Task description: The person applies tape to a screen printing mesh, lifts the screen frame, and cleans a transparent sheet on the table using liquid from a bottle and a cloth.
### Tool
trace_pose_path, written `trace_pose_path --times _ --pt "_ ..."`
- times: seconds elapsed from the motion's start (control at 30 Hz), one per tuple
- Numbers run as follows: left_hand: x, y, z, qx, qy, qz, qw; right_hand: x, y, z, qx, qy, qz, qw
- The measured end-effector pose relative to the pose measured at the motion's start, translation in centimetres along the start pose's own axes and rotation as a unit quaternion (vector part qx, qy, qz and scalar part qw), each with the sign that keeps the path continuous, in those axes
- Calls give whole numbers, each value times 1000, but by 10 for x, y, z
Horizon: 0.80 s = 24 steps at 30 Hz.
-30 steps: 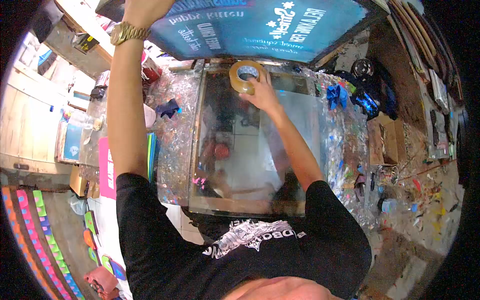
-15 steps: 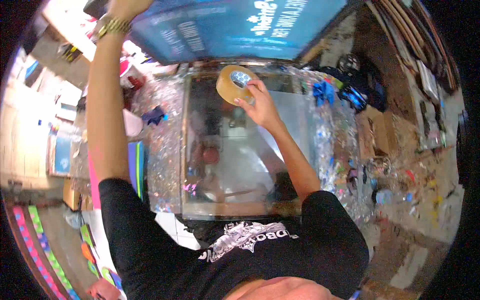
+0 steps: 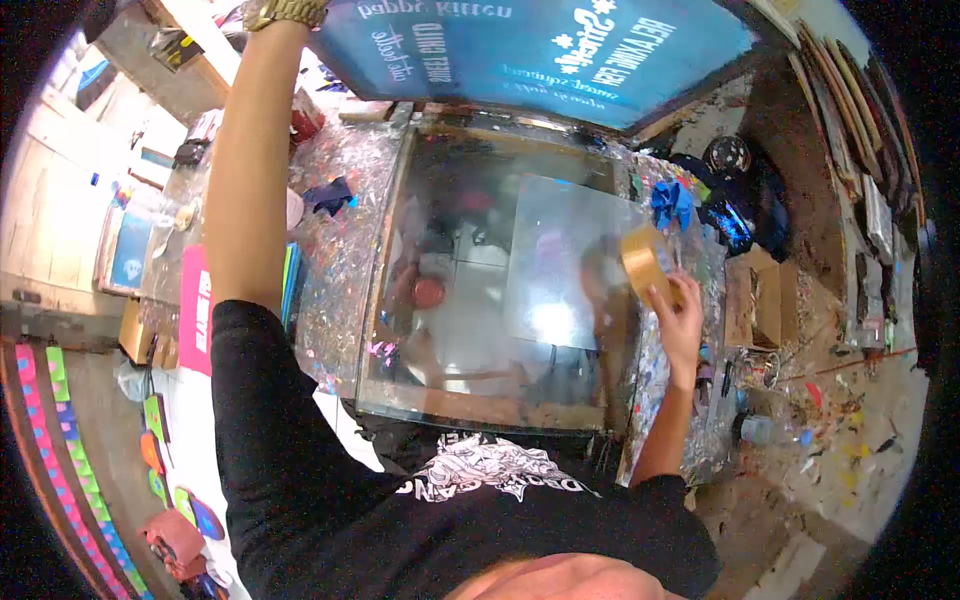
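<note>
My right hand (image 3: 680, 318) grips a roll of tan packing tape (image 3: 643, 262), fingers and thumb on its lower right side. The roll is held over the right edge of a glass-topped table (image 3: 480, 400). On the glass lies a pale translucent sheet (image 3: 535, 240). My left arm reaches up to the top edge, where a gold wristwatch (image 3: 286, 12) shows; the hand itself is out of the picture. Close to that wrist, a blue printing screen (image 3: 480, 45) with mirrored white lettering stands tilted up behind the glass.
A dark cloth (image 3: 328, 196) lies left of the glass and a blue crumpled cloth (image 3: 671, 204) to the right. A cardboard box (image 3: 770, 300) stands at the right. Boards or frames (image 3: 850, 110) lean along the far right. A pink panel (image 3: 195, 310) is beside my left arm.
My right hand has carried the tape roll from above the glass's middle to its right side, nearer my body. My left hand has left the top of the view. The view has shifted slightly.
</note>
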State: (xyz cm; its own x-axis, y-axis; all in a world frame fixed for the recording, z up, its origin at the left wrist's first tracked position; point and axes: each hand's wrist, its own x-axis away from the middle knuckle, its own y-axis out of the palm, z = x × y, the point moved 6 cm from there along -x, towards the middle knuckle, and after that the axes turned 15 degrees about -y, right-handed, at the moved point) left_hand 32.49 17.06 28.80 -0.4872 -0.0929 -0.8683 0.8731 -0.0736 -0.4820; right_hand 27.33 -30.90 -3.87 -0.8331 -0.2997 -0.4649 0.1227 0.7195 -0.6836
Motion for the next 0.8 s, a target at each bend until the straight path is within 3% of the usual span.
trace_pose_path --times 0.1,0.23,0.43,0.5,0.57,0.63,0.73,0.8 --pt "7 -12 3 -15 -9 -3 1000 17 -15 10 10 47 6 999" --pt "42 -33 0 -3 19 44 999 28 -23 19 -77 82 45 993" --pt "101 -77 14 -31 45 -151 987 50 -53 22 -88 106 64 988" --pt "116 -89 25 -47 95 -148 983 54 -66 26 -94 133 81 983" --pt "198 -100 31 1 97 -301 949 66 -77 29 -25 164 52 985" --pt "265 -100 36 -17 37 -383 923 73 -83 29 -28 175 50 983" --pt "348 -77 33 24 23 -412 911 85 -85 19 -3 197 69 978" --pt "405 -62 35 36 35 -417 908 96 -83 20 34 292 111 949"
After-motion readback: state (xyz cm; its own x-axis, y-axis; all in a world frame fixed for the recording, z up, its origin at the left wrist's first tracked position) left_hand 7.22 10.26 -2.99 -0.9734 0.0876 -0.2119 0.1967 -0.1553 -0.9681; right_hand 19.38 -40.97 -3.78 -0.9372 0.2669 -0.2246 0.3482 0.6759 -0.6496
